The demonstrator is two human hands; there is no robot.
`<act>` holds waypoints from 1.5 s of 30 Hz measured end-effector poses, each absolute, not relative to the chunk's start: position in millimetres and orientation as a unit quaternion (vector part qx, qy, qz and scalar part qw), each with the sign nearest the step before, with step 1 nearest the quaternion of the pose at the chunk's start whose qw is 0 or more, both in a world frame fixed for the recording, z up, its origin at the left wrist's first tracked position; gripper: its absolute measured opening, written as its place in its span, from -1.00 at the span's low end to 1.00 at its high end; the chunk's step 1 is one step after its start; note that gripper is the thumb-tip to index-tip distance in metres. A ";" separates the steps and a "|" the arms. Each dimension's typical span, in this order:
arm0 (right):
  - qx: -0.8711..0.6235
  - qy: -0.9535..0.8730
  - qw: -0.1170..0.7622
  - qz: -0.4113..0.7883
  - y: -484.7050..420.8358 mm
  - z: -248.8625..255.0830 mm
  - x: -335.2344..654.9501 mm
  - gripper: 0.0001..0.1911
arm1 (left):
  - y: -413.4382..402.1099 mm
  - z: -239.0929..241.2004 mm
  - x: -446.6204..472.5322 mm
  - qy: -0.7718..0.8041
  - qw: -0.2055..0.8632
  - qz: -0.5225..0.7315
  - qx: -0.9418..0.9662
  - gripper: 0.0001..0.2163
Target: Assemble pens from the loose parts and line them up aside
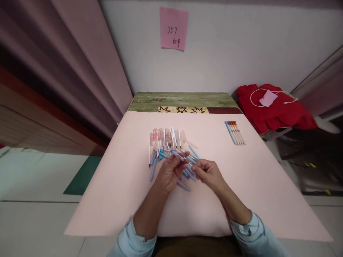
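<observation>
My left hand [169, 173] is closed around a blue-purple pen barrel [176, 154], which it holds tilted above a pile of pen parts. My right hand [209, 174] is pinched at the barrel's lower right end, on what looks like a thin white pen refill [190, 165]. How far the refill sits inside the barrel cannot be made out. Beneath and around both hands lie several loose blue and lilac pen barrels [153, 169]. Just beyond, white refills with dark tips [164, 138] rest among clear and pinkish pen parts [155, 135].
A row of assembled pens [235, 132], one blue and several beige with brown tops, lies at the right. Pale pink paper [115, 200] covers the table. Red cloth [281, 114] with a white cable [253, 100] is beyond the right edge. A pink note [174, 28] hangs on the wall.
</observation>
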State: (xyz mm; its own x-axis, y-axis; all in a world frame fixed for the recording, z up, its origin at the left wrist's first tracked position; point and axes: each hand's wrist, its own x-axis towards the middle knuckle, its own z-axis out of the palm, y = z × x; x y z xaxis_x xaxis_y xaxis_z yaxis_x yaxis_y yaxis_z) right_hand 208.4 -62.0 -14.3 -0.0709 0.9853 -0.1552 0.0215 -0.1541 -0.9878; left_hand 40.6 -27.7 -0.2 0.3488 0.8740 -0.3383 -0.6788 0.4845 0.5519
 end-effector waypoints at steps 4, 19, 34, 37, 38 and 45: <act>-0.545 -0.473 0.460 0.517 -60.7 -11.7 213.2 -0.65 | -17.4 -4.9 34.4 0.314 0.768 0.543 0.128 -0.93; -0.597 -0.705 0.205 0.324 -69.6 -7.6 235.1 -0.87 | -5.9 -13.0 22.6 0.283 0.718 0.630 0.092 -0.89; -0.545 -0.511 0.462 0.478 -72.7 -24.9 229.1 -0.70 | -10.0 -15.7 26.2 0.288 0.728 0.610 0.124 -0.92; -0.546 -0.487 0.469 0.494 -72.7 -21.5 228.5 -0.69 | -9.6 -14.6 24.7 0.288 0.721 0.619 0.121 -0.92; -0.546 -0.485 0.467 0.498 -72.9 -20.2 228.5 -0.71 | -9.4 -14.4 24.1 0.287 0.719 0.622 0.120 -0.93; -0.524 -0.486 0.464 0.523 -73.8 -20.9 225.9 -0.75 | -9.7 -13.6 24.5 0.288 0.721 0.618 0.124 -0.92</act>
State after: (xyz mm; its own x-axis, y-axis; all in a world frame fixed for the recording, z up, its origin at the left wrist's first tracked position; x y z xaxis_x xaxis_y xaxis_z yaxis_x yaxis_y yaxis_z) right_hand 225.9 -73.8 -20.9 -0.0201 0.9950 -0.0981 0.0247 -0.0976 -0.9949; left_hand 24.5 -9.7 -13.6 0.0718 0.9624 -0.2618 -0.8199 0.2064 0.5340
